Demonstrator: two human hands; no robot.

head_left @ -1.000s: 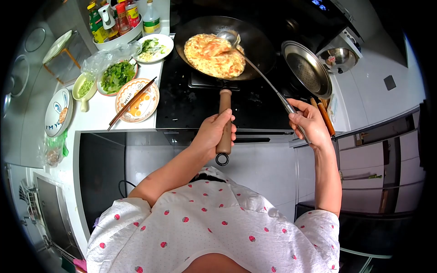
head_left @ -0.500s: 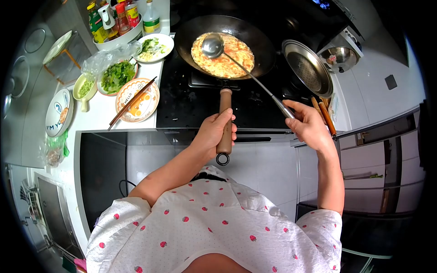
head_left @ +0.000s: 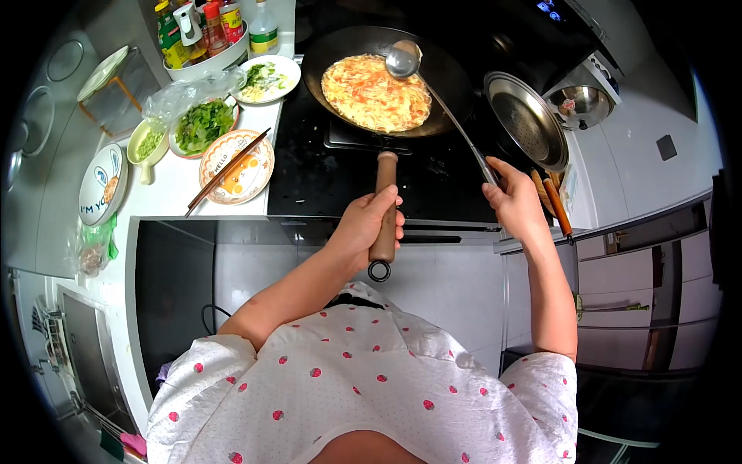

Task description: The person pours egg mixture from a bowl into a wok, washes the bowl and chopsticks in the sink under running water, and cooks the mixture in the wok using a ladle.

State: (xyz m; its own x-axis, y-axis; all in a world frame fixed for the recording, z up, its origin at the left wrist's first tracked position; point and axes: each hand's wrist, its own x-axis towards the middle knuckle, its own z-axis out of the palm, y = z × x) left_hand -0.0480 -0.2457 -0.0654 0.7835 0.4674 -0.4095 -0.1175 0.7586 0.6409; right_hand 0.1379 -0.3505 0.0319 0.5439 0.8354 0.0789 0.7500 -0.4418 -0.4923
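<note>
My left hand (head_left: 369, 224) is wrapped round the brown handle (head_left: 386, 209) of a dark wok (head_left: 452, 85) on the black stove. Yellow-orange egg-like food (head_left: 375, 97) fills the wok's left and middle part in a round layer. In my right hand (head_left: 514, 199) is the handle end of a long metal ladle (head_left: 403, 60); its bowl is at the food's upper right edge, and its shaft slants down over the wok's rim. Whether the bowl touches the food I cannot tell.
Left of the stove are a patterned plate (head_left: 259, 174) with chopsticks (head_left: 224, 174) across it, leafy greens (head_left: 202, 126), a plate of chopped vegetables (head_left: 290, 69) and several bottles (head_left: 232, 22). A perforated steamer pan (head_left: 525, 116) and a metal bowl (head_left: 591, 100) lie right.
The ladle bowl first moved left over the food, then right to the food's upper right edge. My right hand shifted with it. My left hand stayed on the handle.
</note>
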